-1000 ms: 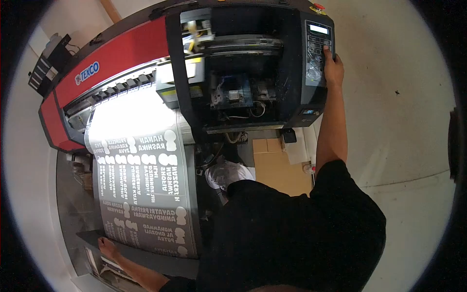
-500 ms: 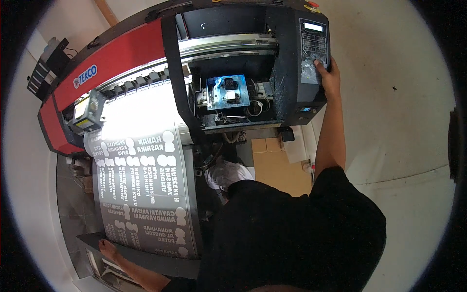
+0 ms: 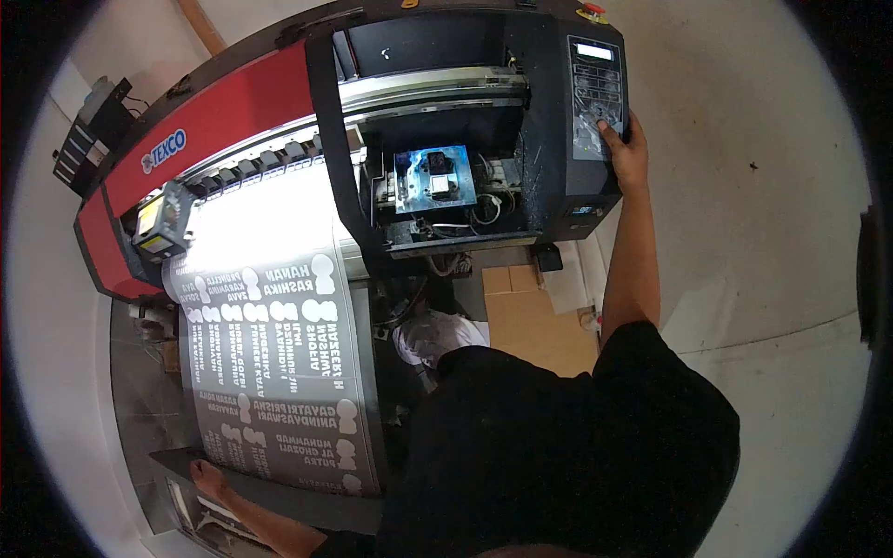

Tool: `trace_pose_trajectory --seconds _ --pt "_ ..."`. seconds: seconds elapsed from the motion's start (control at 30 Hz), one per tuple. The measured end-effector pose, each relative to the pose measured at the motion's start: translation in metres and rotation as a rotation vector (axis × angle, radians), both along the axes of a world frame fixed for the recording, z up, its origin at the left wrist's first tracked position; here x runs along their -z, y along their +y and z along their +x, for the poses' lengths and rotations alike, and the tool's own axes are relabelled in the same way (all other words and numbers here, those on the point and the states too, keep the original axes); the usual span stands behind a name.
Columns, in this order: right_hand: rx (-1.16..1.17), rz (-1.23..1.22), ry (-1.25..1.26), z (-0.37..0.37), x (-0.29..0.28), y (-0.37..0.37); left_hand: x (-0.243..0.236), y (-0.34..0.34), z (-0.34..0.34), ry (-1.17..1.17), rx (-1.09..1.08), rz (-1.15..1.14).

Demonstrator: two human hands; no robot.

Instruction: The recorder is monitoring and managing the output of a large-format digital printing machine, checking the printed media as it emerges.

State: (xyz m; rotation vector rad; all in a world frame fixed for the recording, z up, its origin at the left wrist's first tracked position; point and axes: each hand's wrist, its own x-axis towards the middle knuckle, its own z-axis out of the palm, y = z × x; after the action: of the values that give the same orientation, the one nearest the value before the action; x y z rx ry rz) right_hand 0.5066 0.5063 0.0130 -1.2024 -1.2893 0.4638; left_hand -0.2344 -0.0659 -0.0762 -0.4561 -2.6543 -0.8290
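Observation:
My right hand (image 3: 628, 153) is wrapped round the outer edge of the control panel (image 3: 595, 88) at the right end of a wide red and black printer (image 3: 233, 102). Its thumb lies on the film-covered buttons, and the other fingers are partly hidden behind the edge. My left hand (image 3: 207, 478), fingers curled, rests at the top edge of a dark board (image 3: 279, 490) by the film's lower left corner. What that hand grips, if anything, is hidden. Between my hands a wide sheet of film (image 3: 265, 372) with white mirrored lettering and rounded shapes hangs from the printer.
A boxy print carriage (image 3: 163, 219) stands at the left end of the rail. The opening on the right shows a blue-stained metal plate (image 3: 434, 179) and cables. Below are a white bundle (image 3: 442, 335) and cardboard (image 3: 535, 325). A red button (image 3: 593, 9) tops the panel.
The view has shifted slightly. The print carriage looks a little farther left. Both hands keep their places, the right thumb still on the panel.

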Motion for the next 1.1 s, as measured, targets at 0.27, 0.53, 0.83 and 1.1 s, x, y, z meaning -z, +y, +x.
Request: trace_pose_trajectory --seconds 0.27,0.53,0.83,1.1 --pt "0.011 -0.037 0.017 -0.003 -0.007 -0.007 -0.004 0.006 0.005 0.008 0.015 -0.03" --pt "0.0 -0.023 0.039 -0.008 -0.01 -0.012 -0.005 0.007 0.003 -0.036 0.039 0.014" --pt "-0.032 -0.001 0.066 -0.01 -0.01 -0.009 0.003 -0.003 -0.01 -0.007 -0.055 -0.034" --pt "-0.006 -0.002 0.047 -0.004 -0.004 -0.005 -0.01 0.011 0.012 0.051 -0.007 -0.067"
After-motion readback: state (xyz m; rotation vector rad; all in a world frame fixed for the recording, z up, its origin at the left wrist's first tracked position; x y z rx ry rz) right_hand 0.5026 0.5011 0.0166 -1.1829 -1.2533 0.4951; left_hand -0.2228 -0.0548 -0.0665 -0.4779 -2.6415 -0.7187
